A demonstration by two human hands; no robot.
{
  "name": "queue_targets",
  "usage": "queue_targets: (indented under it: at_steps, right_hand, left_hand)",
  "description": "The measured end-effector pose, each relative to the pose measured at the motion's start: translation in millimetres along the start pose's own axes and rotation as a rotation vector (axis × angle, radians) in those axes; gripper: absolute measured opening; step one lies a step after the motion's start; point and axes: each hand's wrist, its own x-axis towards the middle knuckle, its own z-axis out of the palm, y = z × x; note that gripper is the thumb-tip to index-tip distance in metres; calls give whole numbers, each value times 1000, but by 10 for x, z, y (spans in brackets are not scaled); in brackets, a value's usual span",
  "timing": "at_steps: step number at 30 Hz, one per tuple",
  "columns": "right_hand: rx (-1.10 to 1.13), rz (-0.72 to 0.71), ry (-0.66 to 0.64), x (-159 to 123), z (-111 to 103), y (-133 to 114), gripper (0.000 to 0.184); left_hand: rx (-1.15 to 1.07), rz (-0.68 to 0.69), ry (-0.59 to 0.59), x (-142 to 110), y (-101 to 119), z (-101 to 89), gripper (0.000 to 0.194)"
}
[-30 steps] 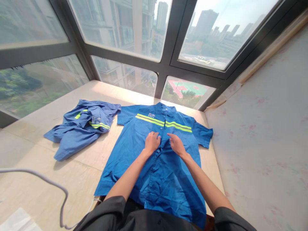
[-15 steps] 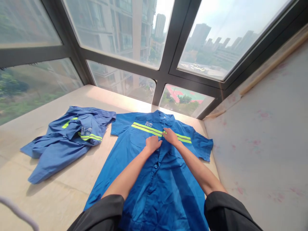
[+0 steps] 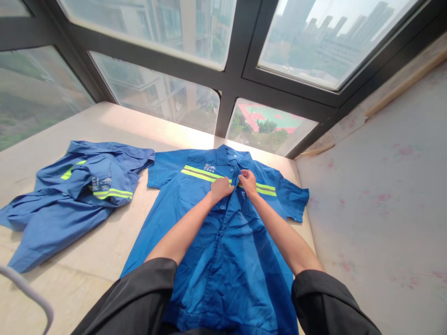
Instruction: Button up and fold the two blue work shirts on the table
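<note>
A blue short-sleeved work shirt (image 3: pixel 226 260) with yellow reflective stripes lies flat and face up on the pale wooden platform (image 3: pixel 104 242), collar toward the window. Both hands meet at its button placket just below the collar. My left hand (image 3: pixel 220 188) pinches the left edge of the placket with curled fingers. My right hand (image 3: pixel 247 180) pinches the right edge at the stripe. Black sleeves cover both upper arms.
A second blue shirt (image 3: pixel 73 186) with the same stripes lies crumpled on the platform to the left. Dark-framed windows (image 3: pixel 230 88) close off the far side. A pale floral wall (image 3: pixel 384 195) stands on the right. A grey cable (image 3: pixel 31 298) curves at the bottom left.
Both hands have moved up the placket from mid-chest to just below the collar. The view has tilted down and shifted, so the shirts sit lower left in the picture.
</note>
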Motion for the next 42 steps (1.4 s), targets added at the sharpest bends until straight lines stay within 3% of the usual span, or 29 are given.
queue_targets:
  at_steps: [3,6,12,18,22,25,29,33,37,42]
  right_hand:
    - [172,-15,99,-121,-36,24,49]
    - [86,-131,67,-362,-101,-48,52]
    - [-224,-571,-345,-913,-294,-327,60]
    - [-403,-613,-481,-1195,-473,-305,62]
    - [-430,-772,-616,-1258,-443,-146,59]
    - [-418,-875,-562,-1258,-409,-67,46]
    - [-469,-915,-483,-1258,-462,-19,29]
    - [-481,-919,-469,-1283,-518,15,43]
    - [-439,-988,-533,-1269,-464,20,59]
    - [-450,-989,-579,-1224,-419,-7,42]
  left_hand:
    - [-29,50,10,1,-12,12,35]
    - [-70,84,26,8,-17,45,24]
    - [-164,79,84,-9,-54,79,24]
    - [-217,66,124,-250,-191,-21,22]
    - [-74,87,-32,-487,-303,-89,22]
    - [44,84,-97,-596,-317,-83,33]
    - [140,90,-59,-629,-262,-22,38]
    - [131,138,-34,-615,-269,20,24]
    - [118,174,3,-622,-320,71,18]
    - [46,106,157,-646,-338,202,22]
